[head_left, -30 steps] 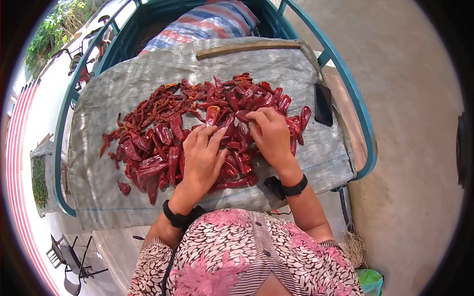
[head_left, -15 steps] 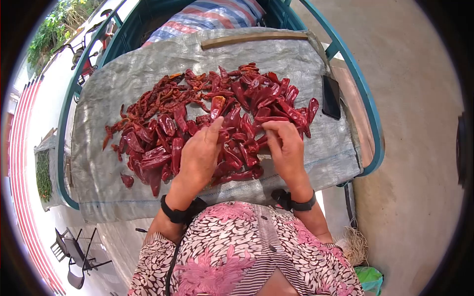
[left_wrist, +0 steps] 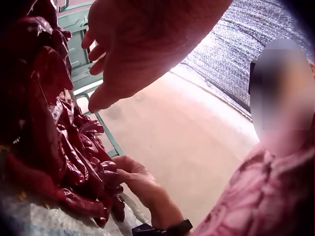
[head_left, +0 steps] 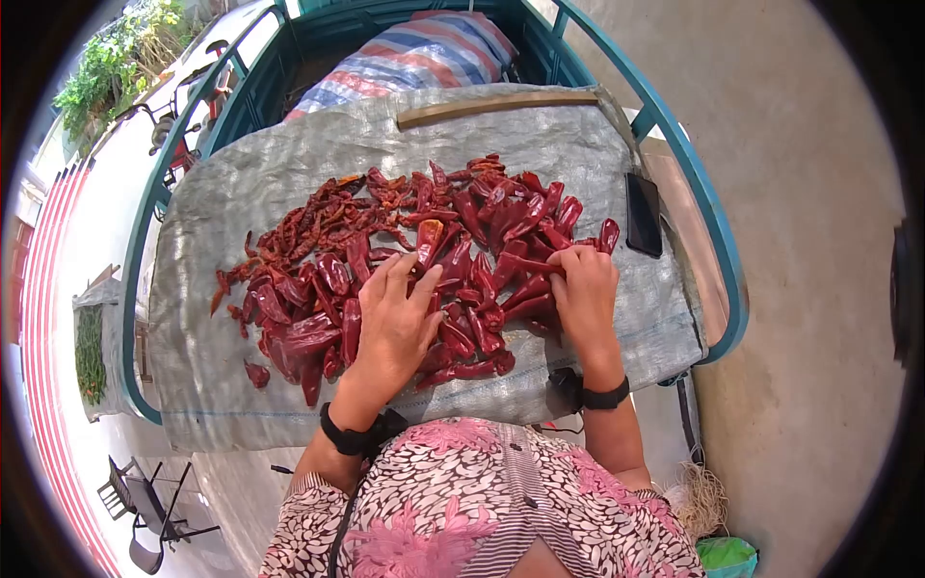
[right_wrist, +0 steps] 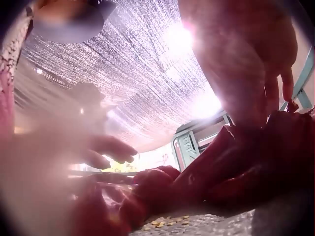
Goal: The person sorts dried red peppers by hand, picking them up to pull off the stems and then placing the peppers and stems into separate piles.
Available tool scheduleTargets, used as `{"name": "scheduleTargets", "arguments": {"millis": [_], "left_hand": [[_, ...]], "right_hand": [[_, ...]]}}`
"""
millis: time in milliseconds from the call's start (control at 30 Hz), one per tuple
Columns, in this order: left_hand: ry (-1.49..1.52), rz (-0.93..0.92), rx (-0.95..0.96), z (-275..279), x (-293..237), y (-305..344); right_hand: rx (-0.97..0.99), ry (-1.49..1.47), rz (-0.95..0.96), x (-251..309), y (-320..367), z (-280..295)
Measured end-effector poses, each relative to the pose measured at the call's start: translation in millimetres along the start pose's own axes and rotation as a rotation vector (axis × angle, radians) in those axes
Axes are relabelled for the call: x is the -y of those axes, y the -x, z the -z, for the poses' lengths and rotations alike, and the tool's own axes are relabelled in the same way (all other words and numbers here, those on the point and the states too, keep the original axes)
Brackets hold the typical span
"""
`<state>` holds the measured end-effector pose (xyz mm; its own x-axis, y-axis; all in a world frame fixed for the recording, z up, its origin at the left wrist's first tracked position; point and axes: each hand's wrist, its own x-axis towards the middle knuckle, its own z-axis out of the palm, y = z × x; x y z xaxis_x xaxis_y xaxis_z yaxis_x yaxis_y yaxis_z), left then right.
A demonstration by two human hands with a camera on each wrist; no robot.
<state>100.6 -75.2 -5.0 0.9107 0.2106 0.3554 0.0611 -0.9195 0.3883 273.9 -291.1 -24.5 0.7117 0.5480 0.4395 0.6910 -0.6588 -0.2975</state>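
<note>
Dried red chili peppers [head_left: 308, 337] lie in a broad pile on a grey woven sheet [head_left: 241, 424]. My left hand [head_left: 390, 323] is spread over the front middle of the pile, its fingers loosely extended with no pepper between them. The left wrist view shows that left hand [left_wrist: 142, 49] from below, fingers apart. On the pile's right side my right hand [head_left: 588, 294] pinches the end of a long red chili pepper [head_left: 528, 264]. In the right wrist view, the right hand [right_wrist: 241, 59] comes down on dark red peppers [right_wrist: 211, 152], its fingertips partly hidden.
A black phone [head_left: 644, 214] lies on the sheet's right side. A wooden strip [head_left: 496, 108] lies along the back, before a striped bag [head_left: 414, 60]. Teal cart rails [head_left: 708, 222] run round both sides. Shrivelled, darker peppers [head_left: 308, 217] are gathered at the back left.
My right hand has moved to the right and now pinches a pepper's end. My left hand stays over the middle, its fingers more spread than half a second ago.
</note>
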Motion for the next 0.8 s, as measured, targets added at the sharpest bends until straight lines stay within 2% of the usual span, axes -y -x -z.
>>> {"name": "scheduleTargets", "arguments": {"millis": [133, 233, 267, 333, 433, 467, 533, 600, 667, 767, 800], "left_hand": [[0.044, -0.061, -0.061, -2, -11, -5], [0.026, -0.161, -0.087, -5, -24, -10], [-0.004, -0.197, -0.082, -12, -25, -11], [-0.037, -0.268, -0.101, -20, -28, -12], [0.210, -0.097, 0.262, -26, -22, -6], [0.267, -0.067, 0.309, -26, -22, -7], [0.334, -0.066, 0.274, -27, -23, 1], [0.367, -0.135, 0.176, -27, -22, 8], [0.327, -0.116, 0.243, -23, -25, 11], [0.270, -0.100, 0.245, -23, -25, 11], [0.236, -0.076, 0.232, -23, -26, 10]], "right_hand": [[-0.105, -0.159, 0.006, 17, -3, 22], [0.037, -0.426, 0.054, 42, 0, 32], [0.088, -0.513, 0.128, 49, 2, 31], [0.200, -0.634, 0.126, 63, 6, 25], [0.266, -0.757, 0.110, 72, 16, 20], [0.288, -0.765, 0.107, 71, 17, 20], [0.328, -0.781, 0.109, 67, 20, 16], [0.341, -0.926, -0.004, 71, 20, 23], [0.281, -1.038, -0.062, 71, 23, 20], [0.291, -1.001, -0.145, 69, 23, 22], [0.317, -0.946, -0.236, 67, 22, 25]]}}
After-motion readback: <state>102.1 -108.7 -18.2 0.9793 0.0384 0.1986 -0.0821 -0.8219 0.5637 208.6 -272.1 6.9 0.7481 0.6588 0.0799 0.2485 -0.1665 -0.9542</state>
